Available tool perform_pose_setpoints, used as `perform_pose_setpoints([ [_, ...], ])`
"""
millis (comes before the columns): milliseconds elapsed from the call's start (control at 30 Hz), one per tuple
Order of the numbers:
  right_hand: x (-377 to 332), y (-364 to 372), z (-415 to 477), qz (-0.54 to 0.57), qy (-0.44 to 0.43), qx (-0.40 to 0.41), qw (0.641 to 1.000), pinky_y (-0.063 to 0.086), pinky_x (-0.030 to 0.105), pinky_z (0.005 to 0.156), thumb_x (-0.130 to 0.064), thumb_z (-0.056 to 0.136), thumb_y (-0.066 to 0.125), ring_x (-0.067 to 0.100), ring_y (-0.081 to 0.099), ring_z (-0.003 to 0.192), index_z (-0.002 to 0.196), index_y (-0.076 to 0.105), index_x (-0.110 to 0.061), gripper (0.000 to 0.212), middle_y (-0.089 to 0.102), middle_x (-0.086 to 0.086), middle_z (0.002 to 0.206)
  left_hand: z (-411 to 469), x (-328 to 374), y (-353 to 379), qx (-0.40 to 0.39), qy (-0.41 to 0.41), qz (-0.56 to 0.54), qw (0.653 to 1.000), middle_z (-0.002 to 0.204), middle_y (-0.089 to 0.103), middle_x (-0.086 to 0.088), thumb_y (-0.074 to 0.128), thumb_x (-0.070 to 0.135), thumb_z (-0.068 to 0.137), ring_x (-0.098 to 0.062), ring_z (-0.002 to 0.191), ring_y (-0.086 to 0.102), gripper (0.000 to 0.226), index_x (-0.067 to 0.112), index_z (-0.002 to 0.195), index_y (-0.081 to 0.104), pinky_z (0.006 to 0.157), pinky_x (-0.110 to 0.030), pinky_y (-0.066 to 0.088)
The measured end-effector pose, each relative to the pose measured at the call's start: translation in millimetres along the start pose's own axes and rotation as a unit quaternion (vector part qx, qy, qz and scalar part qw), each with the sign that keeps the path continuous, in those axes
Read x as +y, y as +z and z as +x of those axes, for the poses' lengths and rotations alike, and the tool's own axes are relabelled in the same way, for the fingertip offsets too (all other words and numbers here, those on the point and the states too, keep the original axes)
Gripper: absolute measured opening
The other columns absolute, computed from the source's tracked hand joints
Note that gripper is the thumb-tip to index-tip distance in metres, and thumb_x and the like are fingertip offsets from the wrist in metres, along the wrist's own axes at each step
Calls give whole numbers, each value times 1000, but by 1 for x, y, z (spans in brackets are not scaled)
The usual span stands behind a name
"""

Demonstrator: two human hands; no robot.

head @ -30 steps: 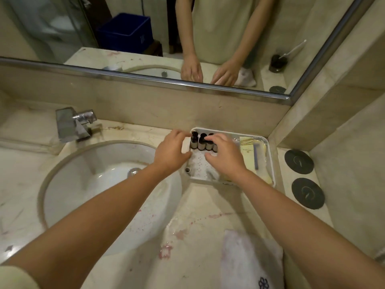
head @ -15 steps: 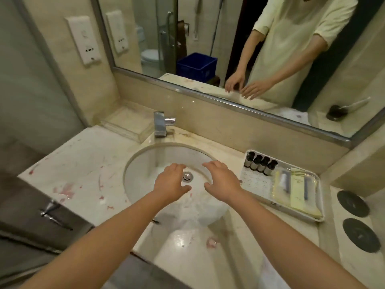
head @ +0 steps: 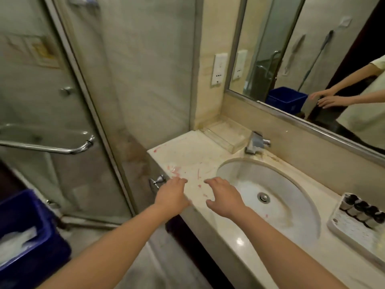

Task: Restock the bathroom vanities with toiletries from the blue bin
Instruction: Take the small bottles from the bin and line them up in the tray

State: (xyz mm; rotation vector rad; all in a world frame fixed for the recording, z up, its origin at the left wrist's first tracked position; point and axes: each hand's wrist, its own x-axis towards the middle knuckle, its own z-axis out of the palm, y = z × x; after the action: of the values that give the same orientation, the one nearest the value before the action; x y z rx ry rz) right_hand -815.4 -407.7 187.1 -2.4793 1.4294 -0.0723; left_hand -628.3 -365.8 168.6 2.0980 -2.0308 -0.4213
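Swung left off the tray (head: 348, 226), left grip (head: 173, 195) and right grip (head: 224, 198) hover spread, empty; blue bin (head: 27, 222) lies low-left, nearer the left.

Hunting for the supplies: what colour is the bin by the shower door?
Dark blue; the bin shows best in the head view, lower left.

Both hands (head: 200, 198) — outstretched, empty
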Motion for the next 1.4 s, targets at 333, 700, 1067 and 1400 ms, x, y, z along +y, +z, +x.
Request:
perform_pose_setpoints([
  [333, -163, 42, 40, -21, -149, -26, 988, 44, 35, 96, -34, 83, 60, 24, 46, 125, 136, 45, -25, 56, 48, 1, 132, -100, -142, -37, 52, -128, 11, 990, 140, 43, 1, 63, 52, 84, -20, 132, 40, 71, 23, 142, 36, 106, -34, 36],
  [700, -309, 79, 82, -38, -308, -95, 946, 39, 35, 103, -35, 85, 62, 21, 39, 131, 145, 37, -25, 66, 41, 0, 142, -195, -245, -64, 120, -292, -39, 948, 141, 42, 4, 64, 45, 87, -16, 133, 38, 67, 23, 144, 37, 108, -35, 37],
  [1067, -443, 114, 157, -23, -472, -151, 868, 44, 32, 97, -39, 85, 61, 19, 48, 121, 138, 45, -27, 57, 49, -2, 132, -230, -341, -75, 163, -462, -46, 871, 141, 44, 2, 62, 48, 87, -18, 130, 41, 64, 24, 140, 39, 106, -33, 36],
  [1400, -520, 154, 208, -68, -581, -184, 790, 46, 37, 99, -31, 86, 62, 21, 47, 122, 142, 42, -25, 60, 47, -1, 136, -240, -386, -67, 195, -577, -71, 790, 139, 45, 5, 60, 52, 87, -16, 128, 43, 64, 27, 141, 39, 104, -33, 39],
])
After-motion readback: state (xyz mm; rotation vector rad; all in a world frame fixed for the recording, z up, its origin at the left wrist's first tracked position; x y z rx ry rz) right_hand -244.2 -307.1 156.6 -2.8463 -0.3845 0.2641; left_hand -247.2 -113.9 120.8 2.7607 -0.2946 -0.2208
